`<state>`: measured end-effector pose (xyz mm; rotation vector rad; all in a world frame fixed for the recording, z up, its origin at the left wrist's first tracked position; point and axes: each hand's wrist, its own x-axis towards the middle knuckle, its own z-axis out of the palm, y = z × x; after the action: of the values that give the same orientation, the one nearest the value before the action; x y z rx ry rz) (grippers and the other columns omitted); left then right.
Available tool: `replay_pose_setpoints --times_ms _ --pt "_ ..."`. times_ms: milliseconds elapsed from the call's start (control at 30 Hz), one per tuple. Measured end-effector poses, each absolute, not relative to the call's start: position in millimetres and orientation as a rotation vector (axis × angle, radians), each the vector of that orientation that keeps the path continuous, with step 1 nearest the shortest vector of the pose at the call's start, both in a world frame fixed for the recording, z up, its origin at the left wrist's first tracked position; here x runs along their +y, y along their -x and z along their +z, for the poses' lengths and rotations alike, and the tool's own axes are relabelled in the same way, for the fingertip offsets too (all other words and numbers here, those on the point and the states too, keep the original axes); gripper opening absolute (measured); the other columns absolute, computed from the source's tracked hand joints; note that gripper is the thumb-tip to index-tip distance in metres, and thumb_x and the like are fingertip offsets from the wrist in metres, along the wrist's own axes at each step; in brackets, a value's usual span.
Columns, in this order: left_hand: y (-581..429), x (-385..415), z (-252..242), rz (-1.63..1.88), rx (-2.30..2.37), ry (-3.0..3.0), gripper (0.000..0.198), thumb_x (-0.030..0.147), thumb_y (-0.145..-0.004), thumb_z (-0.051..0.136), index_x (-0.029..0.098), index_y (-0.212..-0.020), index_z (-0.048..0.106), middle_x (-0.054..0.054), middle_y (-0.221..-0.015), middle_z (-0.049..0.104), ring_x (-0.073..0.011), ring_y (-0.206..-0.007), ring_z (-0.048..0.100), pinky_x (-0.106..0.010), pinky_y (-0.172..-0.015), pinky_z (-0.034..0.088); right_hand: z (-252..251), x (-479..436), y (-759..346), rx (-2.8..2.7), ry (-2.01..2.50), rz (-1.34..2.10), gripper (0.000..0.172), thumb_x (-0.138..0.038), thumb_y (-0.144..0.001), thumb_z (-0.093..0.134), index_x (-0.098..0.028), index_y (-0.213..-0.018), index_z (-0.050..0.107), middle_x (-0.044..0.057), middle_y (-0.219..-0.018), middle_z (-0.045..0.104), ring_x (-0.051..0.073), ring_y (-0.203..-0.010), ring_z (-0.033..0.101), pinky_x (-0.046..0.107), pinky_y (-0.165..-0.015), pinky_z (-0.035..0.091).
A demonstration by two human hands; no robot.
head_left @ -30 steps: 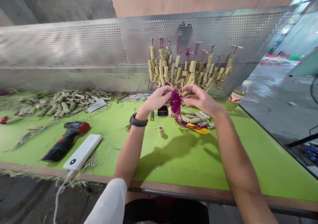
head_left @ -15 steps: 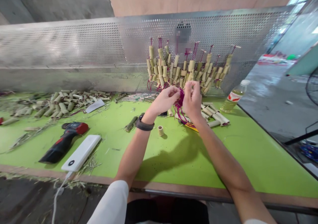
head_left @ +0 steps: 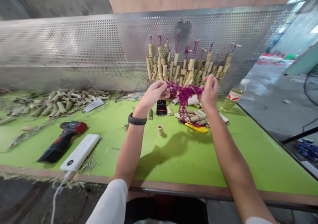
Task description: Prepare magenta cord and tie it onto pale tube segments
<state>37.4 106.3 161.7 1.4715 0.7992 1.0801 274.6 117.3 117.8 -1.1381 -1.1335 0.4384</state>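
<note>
A tangled bundle of purple string (head_left: 184,96) stretches between my two hands above the green table. My left hand (head_left: 157,93), with a black band at the wrist, pinches the string's left end. The right end is gripped in the closed fingers of my right hand (head_left: 210,92). Loose strands hang down over a yellow-handled cutter knife (head_left: 197,127) and a pile of cut bamboo tubes (head_left: 196,117). Below my left hand lies a phone (head_left: 161,107) with a lit screen. Closer to me, a short bamboo ring (head_left: 160,130) stands on the table.
Strung bamboo pieces (head_left: 191,65) hang on the perforated metal panel (head_left: 99,48) behind. A drink bottle (head_left: 235,96) stands at right. At left are a cordless drill (head_left: 63,141), a white power bank (head_left: 80,152) with a cable, and a heap of bamboo tubes (head_left: 58,101).
My hands have moved apart, left hand leftward and right hand rightward. The string, bunched between them before, is now spread out and hanging. The phone and knife show more fully.
</note>
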Motion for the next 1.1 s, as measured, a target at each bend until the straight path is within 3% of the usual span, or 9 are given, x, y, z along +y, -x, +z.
replay_pose_setpoints --times_ms 133,267,367,533,667,767,967,1100 --pt "-22 112 163 1.180 0.812 -1.440 0.016 0.021 -0.103 0.053 0.019 -0.088 0.053 -0.001 -0.088 0.062 -0.0096 -0.079 0.063 -0.025 -0.083 0.059 123 120 -292 -0.952 1.103 0.471 0.063 -0.086 -0.093 0.033 -0.031 -0.113 0.056 -0.003 -0.070 0.056 0.015 -0.046 0.052 0.031 -0.047 0.045" --pt "-20 114 161 1.180 0.820 -1.488 0.013 0.024 -0.101 0.057 0.018 -0.090 0.059 -0.002 -0.091 0.063 -0.0097 -0.079 0.062 -0.019 -0.072 0.053 131 113 -296 -0.982 1.139 0.515 0.062 -0.085 -0.093 0.036 -0.028 -0.104 0.058 -0.004 -0.062 0.053 0.015 -0.045 0.053 0.028 -0.043 0.042" --pt "-29 111 158 1.118 0.794 -1.577 0.013 0.028 -0.098 0.064 0.017 -0.091 0.066 -0.002 -0.087 0.065 -0.0094 -0.076 0.061 -0.020 -0.070 0.051 138 98 -280 -1.106 1.182 0.589 0.064 -0.085 -0.094 0.036 -0.027 -0.106 0.059 -0.001 -0.067 0.060 0.014 -0.047 0.058 0.026 -0.040 0.038" --pt "-47 105 152 1.014 0.650 -1.767 0.021 0.036 -0.094 0.073 0.015 -0.096 0.075 -0.005 -0.090 0.072 -0.0115 -0.081 0.066 -0.026 -0.079 0.055 136 78 -237 -1.371 1.189 0.683 0.063 -0.082 -0.097 0.040 -0.027 -0.121 0.059 0.005 -0.091 0.072 0.014 -0.054 0.066 0.027 -0.044 0.045" --pt "-53 101 151 0.956 0.566 -1.873 0.023 0.036 -0.096 0.072 0.013 -0.097 0.076 -0.008 -0.092 0.076 -0.0130 -0.083 0.070 -0.027 -0.082 0.056 123 86 -225 -1.329 1.116 0.550 0.066 -0.086 -0.094 0.041 -0.026 -0.110 0.063 0.003 -0.075 0.068 0.016 -0.055 0.064 0.029 -0.050 0.050" --pt "-53 99 152 0.947 0.562 -1.888 0.020 0.033 -0.097 0.069 0.013 -0.099 0.074 -0.007 -0.088 0.075 -0.0114 -0.078 0.070 -0.025 -0.078 0.057 117 96 -229 -1.299 1.078 0.580 0.066 -0.089 -0.090 0.045 -0.026 -0.097 0.062 -0.001 -0.060 0.058 0.016 -0.049 0.058 0.029 -0.049 0.049" --pt "-53 97 154 0.936 0.598 -1.898 0.016 0.028 -0.100 0.066 0.014 -0.106 0.072 -0.004 -0.081 0.073 -0.0088 -0.064 0.067 -0.022 -0.066 0.056 118 94 -225 -1.322 1.041 0.841 0.064 -0.088 -0.089 0.050 -0.025 -0.089 0.060 -0.001 -0.068 0.059 0.013 -0.048 0.054 0.027 -0.044 0.042" --pt "-49 98 156 0.916 0.649 -1.915 0.016 0.024 -0.101 0.063 0.015 -0.112 0.071 -0.003 -0.080 0.072 -0.0078 -0.056 0.062 -0.022 -0.057 0.050 119 92 -216 -1.326 1.036 1.047 0.062 -0.086 -0.091 0.049 -0.024 -0.086 0.058 -0.002 -0.061 0.050 0.012 -0.047 0.047 0.025 -0.042 0.035"
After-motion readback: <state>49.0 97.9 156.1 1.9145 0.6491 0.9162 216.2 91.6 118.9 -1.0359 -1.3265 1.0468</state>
